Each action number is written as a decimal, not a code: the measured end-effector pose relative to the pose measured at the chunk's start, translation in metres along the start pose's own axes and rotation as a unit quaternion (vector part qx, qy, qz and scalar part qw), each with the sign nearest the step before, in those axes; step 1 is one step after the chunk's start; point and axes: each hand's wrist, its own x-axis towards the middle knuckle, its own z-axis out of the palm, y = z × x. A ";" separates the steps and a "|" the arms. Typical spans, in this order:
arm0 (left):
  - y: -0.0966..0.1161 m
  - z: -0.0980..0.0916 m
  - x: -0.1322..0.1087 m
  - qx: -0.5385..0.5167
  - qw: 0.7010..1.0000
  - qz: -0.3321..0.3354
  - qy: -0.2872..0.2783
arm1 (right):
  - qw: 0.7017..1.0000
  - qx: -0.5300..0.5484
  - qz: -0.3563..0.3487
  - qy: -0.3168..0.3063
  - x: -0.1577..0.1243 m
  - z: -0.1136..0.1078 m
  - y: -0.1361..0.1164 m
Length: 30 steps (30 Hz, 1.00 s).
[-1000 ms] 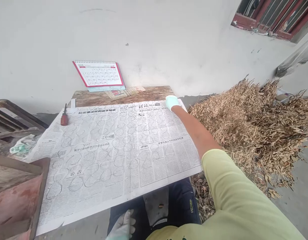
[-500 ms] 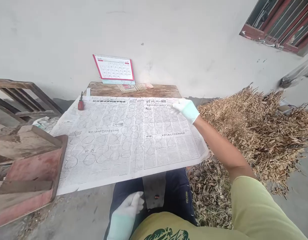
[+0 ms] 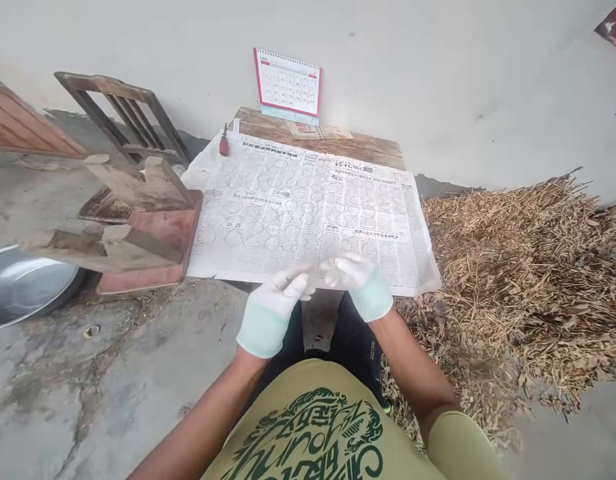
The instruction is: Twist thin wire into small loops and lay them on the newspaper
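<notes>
In white gloves with pale green cuffs, my left hand and my right hand face each other over the near edge of a newspaper sheet. Both are closed, fingertips pressed together and a small gap between them. What they pinch, if anything, is too small to make out. Many faint round outlines cover the printed sheet, which is spread over a wooden table. A small red object with a thin dark tip is at the sheet's far left corner.
A desk calendar stands at the table's back, against the wall. Left are an upturned red wooden stool, a wooden chair and a metal basin. Dry stalks are heaped on the right.
My right hand has come back from the sheet's far right part to its near edge. My left hand has risen from my lap to meet it. The view has shifted left and down.
</notes>
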 end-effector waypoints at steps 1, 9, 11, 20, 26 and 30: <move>-0.001 0.000 0.000 -0.015 1.000 0.005 0.000 | 1.000 0.019 0.006 -0.008 -0.005 0.006 0.006; -0.015 -0.009 -0.010 0.032 0.997 -0.012 0.068 | 0.985 -0.138 -0.068 0.082 -0.033 0.031 0.025; -0.012 -0.010 -0.016 0.082 0.994 -0.012 0.072 | 0.949 -0.256 -0.139 0.117 -0.037 0.033 0.028; -0.029 -0.009 -0.018 0.051 0.997 0.017 0.057 | 0.660 -0.667 -0.335 -0.080 -0.036 0.042 0.044; -0.047 -0.018 -0.009 0.012 0.997 -0.010 0.082 | 0.645 -0.674 -0.333 -0.140 -0.035 0.044 0.051; -0.044 -0.022 -0.009 0.042 0.994 -0.027 0.097 | 0.698 -0.613 -0.347 -0.127 -0.040 0.037 0.055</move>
